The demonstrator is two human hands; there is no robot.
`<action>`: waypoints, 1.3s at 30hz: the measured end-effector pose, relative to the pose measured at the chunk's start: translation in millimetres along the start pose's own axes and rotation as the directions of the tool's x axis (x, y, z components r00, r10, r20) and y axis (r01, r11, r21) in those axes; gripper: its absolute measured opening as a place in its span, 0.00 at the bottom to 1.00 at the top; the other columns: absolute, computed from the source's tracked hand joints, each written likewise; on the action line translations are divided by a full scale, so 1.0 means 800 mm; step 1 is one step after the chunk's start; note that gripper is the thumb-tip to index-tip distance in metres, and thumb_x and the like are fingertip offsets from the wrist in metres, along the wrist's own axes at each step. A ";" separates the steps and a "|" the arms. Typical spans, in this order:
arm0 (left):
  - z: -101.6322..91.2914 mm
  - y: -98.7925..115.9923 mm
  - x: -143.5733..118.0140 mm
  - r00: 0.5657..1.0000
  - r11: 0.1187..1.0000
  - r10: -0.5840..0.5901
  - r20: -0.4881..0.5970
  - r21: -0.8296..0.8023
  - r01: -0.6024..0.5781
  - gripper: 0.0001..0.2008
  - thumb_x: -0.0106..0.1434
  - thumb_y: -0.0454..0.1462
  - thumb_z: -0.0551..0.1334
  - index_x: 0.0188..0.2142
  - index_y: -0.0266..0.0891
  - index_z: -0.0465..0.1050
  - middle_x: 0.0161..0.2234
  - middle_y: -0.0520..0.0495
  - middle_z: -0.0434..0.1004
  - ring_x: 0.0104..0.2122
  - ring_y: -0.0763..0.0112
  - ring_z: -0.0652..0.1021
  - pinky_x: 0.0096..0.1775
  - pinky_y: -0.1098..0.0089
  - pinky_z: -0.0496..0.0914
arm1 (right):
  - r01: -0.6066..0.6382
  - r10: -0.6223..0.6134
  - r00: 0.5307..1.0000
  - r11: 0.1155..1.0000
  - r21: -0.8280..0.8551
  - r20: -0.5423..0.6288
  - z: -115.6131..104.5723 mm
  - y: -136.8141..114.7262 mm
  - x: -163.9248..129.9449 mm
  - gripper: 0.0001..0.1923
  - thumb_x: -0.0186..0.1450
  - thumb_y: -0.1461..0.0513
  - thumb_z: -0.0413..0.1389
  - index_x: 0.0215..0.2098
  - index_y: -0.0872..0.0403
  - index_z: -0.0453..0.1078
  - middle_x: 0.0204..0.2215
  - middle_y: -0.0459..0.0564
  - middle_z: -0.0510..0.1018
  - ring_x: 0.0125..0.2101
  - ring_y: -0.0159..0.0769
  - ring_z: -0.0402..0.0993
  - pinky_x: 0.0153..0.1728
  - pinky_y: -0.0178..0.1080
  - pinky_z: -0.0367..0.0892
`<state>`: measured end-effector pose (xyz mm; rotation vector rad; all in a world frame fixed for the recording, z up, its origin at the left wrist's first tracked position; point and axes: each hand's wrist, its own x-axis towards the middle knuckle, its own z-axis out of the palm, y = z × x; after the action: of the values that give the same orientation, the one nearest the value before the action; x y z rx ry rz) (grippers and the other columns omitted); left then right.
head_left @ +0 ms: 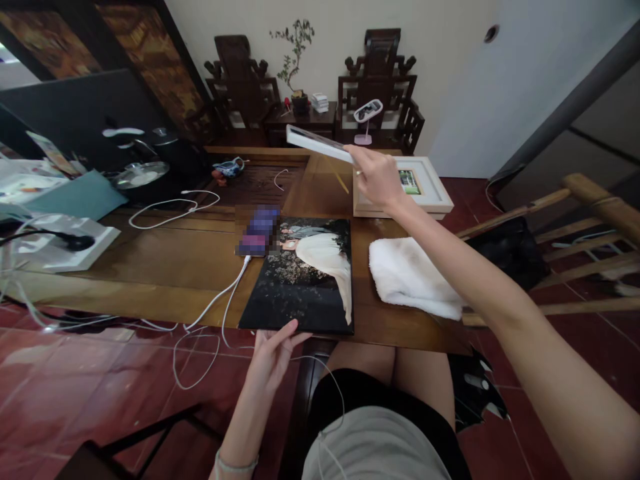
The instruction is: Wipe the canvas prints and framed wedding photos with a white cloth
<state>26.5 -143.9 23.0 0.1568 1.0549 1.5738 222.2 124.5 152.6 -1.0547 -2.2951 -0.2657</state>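
My left hand (276, 352) grips the near edge of a glossy dark photo panel (300, 300), thumb on top and fingers underneath. The panel shows a figure in a white dress and lies on the wooden table, its near edge at the table's front. My right hand (374, 175) is raised at the back with its fingers closed on the end of a white picture frame (320, 143), seen nearly edge-on and tilted above the table. Just beyond that hand, another white frame with a small picture (434, 180) lies on the table. A folded white towel (410, 280) sits below my right forearm.
A phone (257, 232) on a white cable touches the panel's left side. Further left are a power strip (83, 250), a pot (143, 175) and a small blue-and-white teapot (230, 167). A bamboo chair (595, 193) stands right; a pink-stemmed mirror (367, 120) stands behind.
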 end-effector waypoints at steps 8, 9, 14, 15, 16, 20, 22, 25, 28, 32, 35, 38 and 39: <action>0.026 0.014 0.034 0.995 1.000 0.015 0.097 0.009 -0.016 0.24 0.46 0.23 0.69 0.42 0.41 0.74 0.26 0.54 0.80 0.26 0.69 0.80 0.33 0.64 0.80 | -0.037 0.039 0.929 0.999 0.011 -0.369 -0.105 -0.008 -0.125 0.23 0.64 0.67 0.50 0.56 0.50 0.69 0.50 0.49 0.78 0.47 0.43 0.76 0.49 0.45 0.69; 0.031 0.017 0.040 0.994 1.000 0.010 0.105 0.008 -0.010 0.23 0.46 0.23 0.69 0.41 0.41 0.74 0.26 0.53 0.80 0.26 0.69 0.80 0.34 0.63 0.80 | -0.043 0.032 0.916 0.999 -0.019 -0.400 -0.119 -0.011 -0.139 0.24 0.63 0.67 0.50 0.56 0.49 0.69 0.49 0.48 0.78 0.46 0.43 0.76 0.48 0.45 0.70; 0.055 0.029 0.080 0.983 1.000 0.007 0.181 0.028 -0.012 0.18 0.48 0.21 0.67 0.37 0.39 0.75 0.29 0.53 0.80 0.27 0.71 0.80 0.39 0.60 0.80 | 0.015 -0.084 0.905 0.986 -0.167 -0.418 -0.163 -0.022 -0.190 0.33 0.60 0.69 0.51 0.62 0.41 0.63 0.53 0.43 0.76 0.48 0.43 0.76 0.49 0.46 0.72; 0.060 0.031 0.090 0.980 0.999 -0.016 0.200 0.037 0.009 0.15 0.48 0.21 0.67 0.34 0.37 0.74 0.27 0.52 0.80 0.27 0.71 0.80 0.39 0.60 0.80 | 0.009 -0.072 0.914 0.987 -0.158 -0.398 -0.165 -0.021 -0.196 0.33 0.60 0.68 0.52 0.62 0.39 0.62 0.53 0.42 0.75 0.50 0.43 0.75 0.51 0.47 0.71; 0.067 0.033 0.101 0.976 0.999 -0.037 0.216 0.033 0.030 0.12 0.49 0.22 0.67 0.32 0.36 0.74 0.27 0.51 0.79 0.27 0.70 0.80 0.40 0.60 0.79 | -0.008 -0.043 0.925 0.991 -0.133 -0.377 -0.165 -0.018 -0.200 0.33 0.60 0.68 0.52 0.62 0.37 0.61 0.54 0.40 0.75 0.51 0.43 0.73 0.53 0.49 0.69; 0.099 0.035 0.147 0.973 0.994 -0.102 0.207 -0.012 0.107 0.08 0.55 0.21 0.62 0.28 0.33 0.72 0.27 0.47 0.78 0.30 0.69 0.81 0.44 0.60 0.78 | -0.077 0.057 0.951 0.996 -0.053 -0.303 -0.158 -0.002 -0.207 0.30 0.60 0.68 0.52 0.59 0.40 0.66 0.55 0.40 0.73 0.54 0.46 0.71 0.56 0.53 0.66; 0.116 0.034 0.170 0.966 0.989 -0.140 0.219 -0.014 0.147 0.09 0.58 0.21 0.60 0.31 0.33 0.72 0.28 0.46 0.78 0.32 0.69 0.81 0.44 0.61 0.78 | -0.001 -0.038 0.946 0.993 -0.121 -0.322 -0.154 0.007 -0.206 0.33 0.58 0.71 0.51 0.61 0.44 0.64 0.55 0.42 0.73 0.52 0.46 0.73 0.54 0.52 0.69; 0.141 0.030 0.201 0.969 0.988 -0.138 0.204 -0.035 0.148 0.08 0.61 0.21 0.59 0.32 0.32 0.69 0.29 0.47 0.77 0.31 0.73 0.80 0.45 0.61 0.78 | 0.112 -0.200 0.910 0.962 -0.249 -0.363 -0.149 0.016 -0.204 0.38 0.56 0.74 0.49 0.63 0.48 0.60 0.55 0.45 0.74 0.50 0.45 0.75 0.51 0.48 0.73; 0.166 0.021 0.222 0.992 0.996 -0.068 0.103 -0.050 0.073 0.09 0.61 0.23 0.62 0.32 0.35 0.65 0.29 0.49 0.75 0.32 0.72 0.80 0.45 0.58 0.77 | 0.078 -0.185 0.912 0.955 -0.287 -0.367 -0.145 0.019 -0.204 0.38 0.56 0.74 0.48 0.63 0.47 0.60 0.55 0.45 0.74 0.49 0.44 0.76 0.50 0.46 0.73; 0.194 0.002 0.241 1.000 0.998 -0.026 0.003 -0.048 0.026 0.14 0.60 0.22 0.63 0.33 0.38 0.60 0.32 0.53 0.71 0.36 0.76 0.79 0.45 0.61 0.77 | 0.073 -0.183 0.919 0.949 -0.306 -0.350 -0.137 0.024 -0.202 0.38 0.56 0.74 0.47 0.64 0.47 0.58 0.55 0.46 0.74 0.50 0.43 0.75 0.50 0.45 0.73; 0.206 -0.006 0.252 0.998 1.000 -0.002 -0.062 -0.028 0.000 0.16 0.60 0.21 0.63 0.33 0.39 0.58 0.34 0.55 0.68 0.37 0.80 0.78 0.46 0.68 0.77 | 0.143 -0.246 0.904 0.944 -0.296 -0.350 -0.128 0.026 -0.190 0.37 0.56 0.75 0.47 0.63 0.51 0.60 0.54 0.50 0.75 0.50 0.44 0.74 0.50 0.45 0.73; 0.210 -0.002 0.262 0.997 1.000 -0.007 -0.077 0.010 0.008 0.15 0.59 0.21 0.64 0.33 0.38 0.59 0.34 0.53 0.67 0.39 0.76 0.79 0.44 0.69 0.77 | 0.169 -0.243 0.917 0.954 -0.246 -0.315 -0.114 0.026 -0.169 0.34 0.58 0.75 0.46 0.61 0.54 0.62 0.53 0.53 0.76 0.52 0.44 0.73 0.52 0.46 0.71; 0.210 0.000 0.264 0.997 1.000 -0.012 -0.077 0.024 0.014 0.15 0.59 0.21 0.64 0.33 0.38 0.60 0.33 0.52 0.68 0.39 0.74 0.80 0.44 0.69 0.77 | 0.155 -0.219 0.931 0.962 -0.227 -0.292 -0.107 0.025 -0.159 0.32 0.59 0.74 0.46 0.61 0.54 0.63 0.53 0.54 0.76 0.53 0.44 0.72 0.53 0.46 0.71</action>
<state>63.2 123.7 29.5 0.1062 1.1329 1.5659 339.3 23.2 144.9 -0.8153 -2.1068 -0.7050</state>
